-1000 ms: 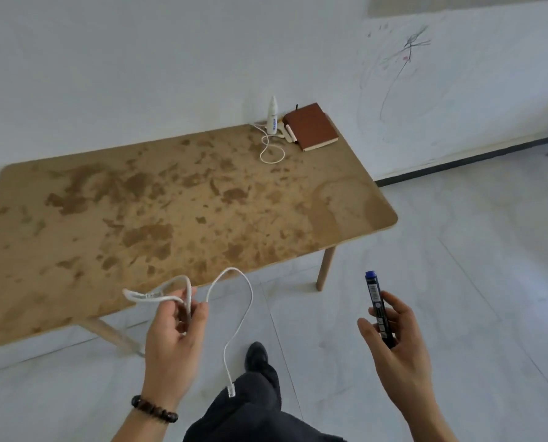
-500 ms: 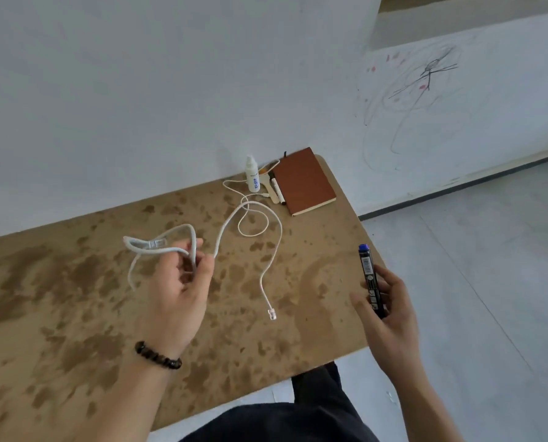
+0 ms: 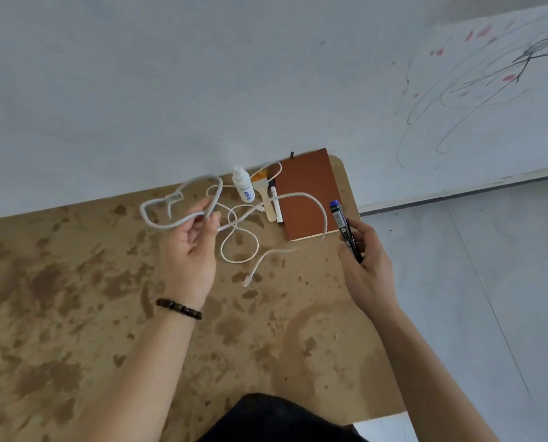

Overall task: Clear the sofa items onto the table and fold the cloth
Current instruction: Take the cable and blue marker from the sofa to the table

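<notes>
My left hand point(image 3: 191, 250) pinches a looped white cable point(image 3: 157, 218) above the stained wooden table point(image 3: 75, 314); one long end of it arcs right over the brown notebook point(image 3: 307, 193), and its plug end point(image 3: 247, 280) hangs near the tabletop. My right hand point(image 3: 363, 260) grips a dark marker with a blue cap point(image 3: 344, 229), tip up, beside the notebook's right edge. On the table's far right corner lie the notebook, a small white bottle point(image 3: 244, 188), a thinner white cord point(image 3: 237, 247), a wooden stick point(image 3: 268, 202) and a black-and-white pen point(image 3: 275, 204). No sofa or cloth is in view.
A white wall point(image 3: 170, 74) runs right behind the table. Scribbles mark the wall section at right point(image 3: 489, 90). Pale tiled floor point(image 3: 489, 282) lies to the right of the table. My dark-clothed leg point(image 3: 276, 419) shows at the table's near edge.
Over the last second I walked up to the table. Both hands moved forward to its far right corner, still holding the cable and the marker; the cable's long end now swings over the notebook.
</notes>
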Tool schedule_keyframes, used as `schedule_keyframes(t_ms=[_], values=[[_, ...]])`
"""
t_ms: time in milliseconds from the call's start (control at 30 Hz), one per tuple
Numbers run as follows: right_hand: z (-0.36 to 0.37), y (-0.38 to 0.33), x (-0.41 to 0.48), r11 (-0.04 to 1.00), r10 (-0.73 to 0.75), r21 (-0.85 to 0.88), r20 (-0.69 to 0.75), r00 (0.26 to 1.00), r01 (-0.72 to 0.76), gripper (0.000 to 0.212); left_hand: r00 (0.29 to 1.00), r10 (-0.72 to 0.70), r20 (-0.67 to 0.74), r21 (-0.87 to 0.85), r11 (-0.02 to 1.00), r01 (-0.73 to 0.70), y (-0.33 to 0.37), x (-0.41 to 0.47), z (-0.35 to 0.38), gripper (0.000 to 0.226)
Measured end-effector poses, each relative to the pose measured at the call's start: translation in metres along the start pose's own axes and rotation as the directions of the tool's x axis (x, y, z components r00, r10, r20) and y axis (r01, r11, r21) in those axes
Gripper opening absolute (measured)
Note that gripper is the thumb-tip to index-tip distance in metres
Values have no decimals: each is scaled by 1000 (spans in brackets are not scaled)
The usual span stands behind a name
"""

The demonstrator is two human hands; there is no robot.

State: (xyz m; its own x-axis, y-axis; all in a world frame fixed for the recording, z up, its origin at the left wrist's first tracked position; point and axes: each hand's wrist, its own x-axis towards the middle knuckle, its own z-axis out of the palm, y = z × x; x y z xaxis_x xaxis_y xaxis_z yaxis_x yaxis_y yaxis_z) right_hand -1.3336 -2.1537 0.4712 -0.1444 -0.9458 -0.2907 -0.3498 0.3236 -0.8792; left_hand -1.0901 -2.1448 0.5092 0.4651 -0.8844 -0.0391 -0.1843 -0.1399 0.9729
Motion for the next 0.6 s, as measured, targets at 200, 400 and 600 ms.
schedule_keyframes(t_ms=[200, 400, 600], values=[[34, 3, 55, 999, 34, -29, -18, 999, -34, 37, 948, -295, 119, 634, 758, 156, -107, 47, 35, 19], [75, -1, 112, 997, 5, -82, 11, 1000, -5, 39, 852, -484, 201, 783, 601, 157, -170, 74, 37, 32], [129, 32, 143, 871, -91, -445, 266, 960, 206, 48, 968, -221, 123, 699, 712, 73, -157, 52, 25, 24]])
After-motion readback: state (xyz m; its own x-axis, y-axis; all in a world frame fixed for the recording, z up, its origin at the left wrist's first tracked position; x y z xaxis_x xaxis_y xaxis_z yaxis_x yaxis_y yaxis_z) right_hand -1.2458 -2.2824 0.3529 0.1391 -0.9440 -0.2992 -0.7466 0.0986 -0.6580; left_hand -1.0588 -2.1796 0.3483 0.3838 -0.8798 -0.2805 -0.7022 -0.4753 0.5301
